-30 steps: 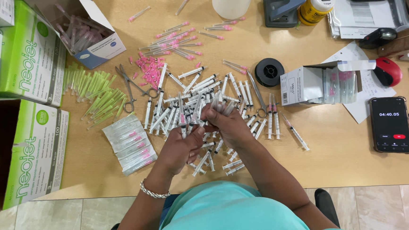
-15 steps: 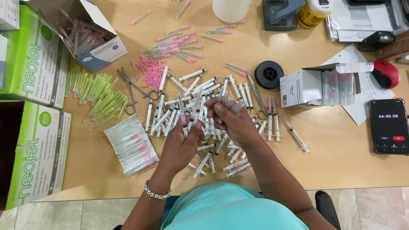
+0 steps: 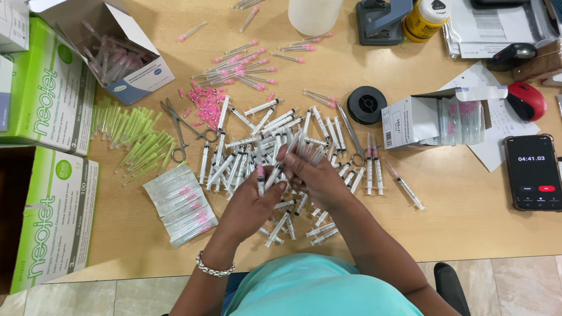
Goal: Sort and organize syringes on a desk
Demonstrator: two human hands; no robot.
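Observation:
A heap of clear plastic syringes [image 3: 254, 143] covers the middle of the wooden table [image 3: 466, 212]. Both my hands work together over its near side. My left hand [image 3: 248, 202], a silver bracelet on its wrist, pinches a pink-hubbed needle and a syringe [image 3: 274, 176] between thumb and fingers. My right hand [image 3: 311, 174] meets it from the right and grips the same syringe at its upper end. Loose pink needle caps [image 3: 207, 104] and capped pink needles [image 3: 239, 66] lie beyond the heap.
Green capped needles [image 3: 135, 137], scissors [image 3: 185, 128], and packaged needles [image 3: 181, 203] lie left. Green and white boxes [image 3: 43, 88] line the left edge. An open box [image 3: 115, 54], white jar [image 3: 316, 5], black tape roll [image 3: 367, 104], small box [image 3: 421, 118], phone [image 3: 534, 173], red mouse [image 3: 527, 101] stand around.
Both hands have moved slightly up the heap and closed in on each other, now joined on one syringe. The camera view shifted a little.

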